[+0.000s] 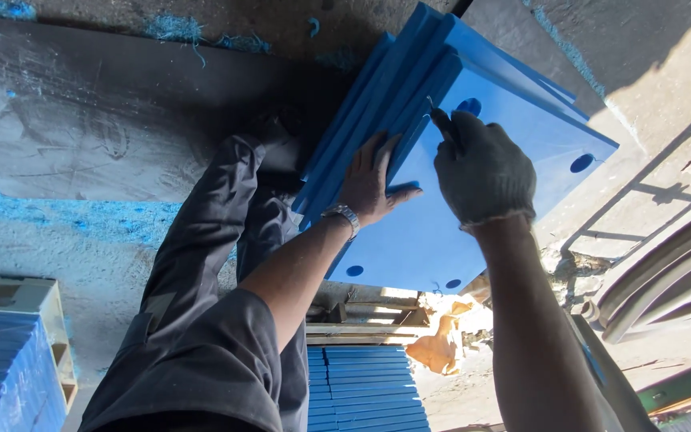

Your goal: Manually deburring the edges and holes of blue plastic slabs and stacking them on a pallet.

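We see the left hand (pixel 373 182) bare, a watch (pixel 342 214) on its wrist, lying flat with fingers spread against the edges of a leaning stack of blue plastic sheets (pixel 377 104). The thumb reaches onto the front blue sheet (pixel 505 160), which has round holes near its corners. The right hand (pixel 481 166) wears a grey glove; its fingers are curled together and pinch something thin and dark at the front sheet's upper edge, too small for us to make out. The far ends of the sheets run out of view at the top. Grey trouser legs (pixel 209 264) partly hide the stack's lower left side. More blue sheets are stacked on a pallet (pixel 365 388) below, cut off by the bottom edge.
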